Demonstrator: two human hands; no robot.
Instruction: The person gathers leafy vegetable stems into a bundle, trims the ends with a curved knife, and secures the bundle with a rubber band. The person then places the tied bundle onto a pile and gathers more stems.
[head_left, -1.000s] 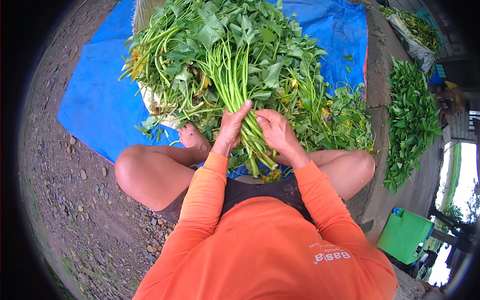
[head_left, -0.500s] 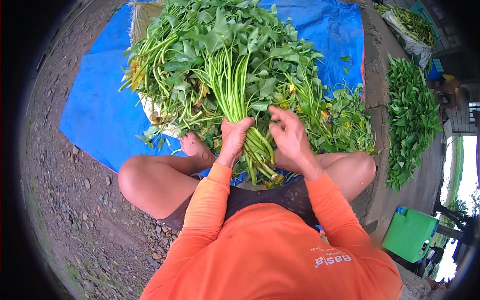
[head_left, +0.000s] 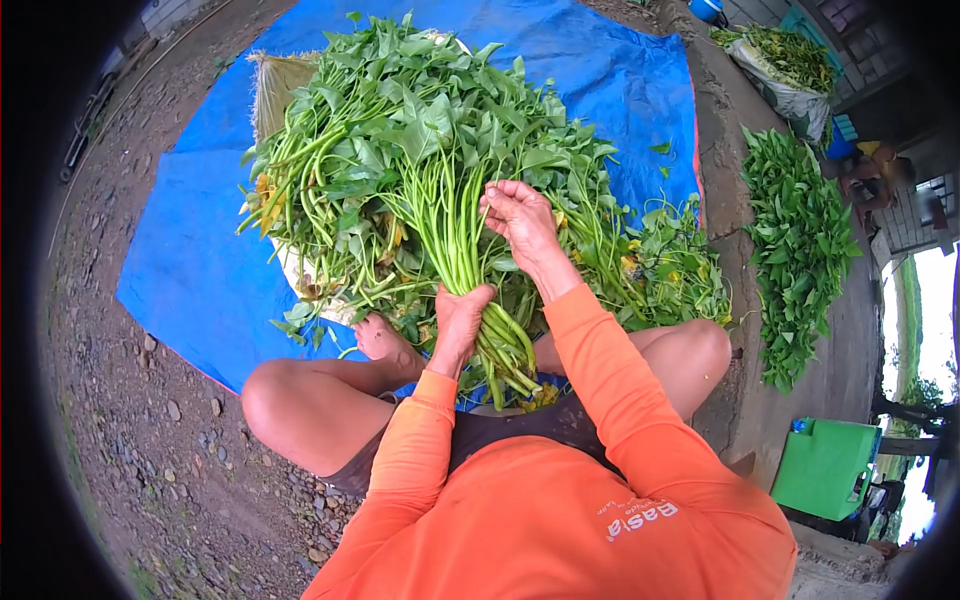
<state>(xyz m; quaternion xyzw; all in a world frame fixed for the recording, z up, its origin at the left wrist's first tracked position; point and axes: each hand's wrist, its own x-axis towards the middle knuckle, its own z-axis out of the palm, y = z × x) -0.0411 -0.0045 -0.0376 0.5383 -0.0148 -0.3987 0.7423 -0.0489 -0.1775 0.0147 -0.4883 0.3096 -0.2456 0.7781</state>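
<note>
My left hand [head_left: 461,318] is wrapped round the lower stems of a bunch of green stalks [head_left: 452,235], whose cut ends point toward my lap. Higher up, at the right side of the bunch, my right hand [head_left: 520,220] has its fingers curled and pinched by the stems and leaves; what lies between the fingertips is too small to tell. The bunch's leafy tops lie over a large heap of leafy greens [head_left: 360,150], some leaves yellow, on a blue tarp [head_left: 190,240].
More greens [head_left: 795,250] lie in a row on the concrete at the right. Behind them stand a filled sack [head_left: 790,85] and a person [head_left: 875,175]. A green container [head_left: 825,465] is at the lower right. Pebbly ground [head_left: 190,440] borders the tarp's left side.
My right hand has left the lower stems and moved up along the bunch, its fingers now drawn together. My left hand keeps its hold. The view has shifted slightly.
</note>
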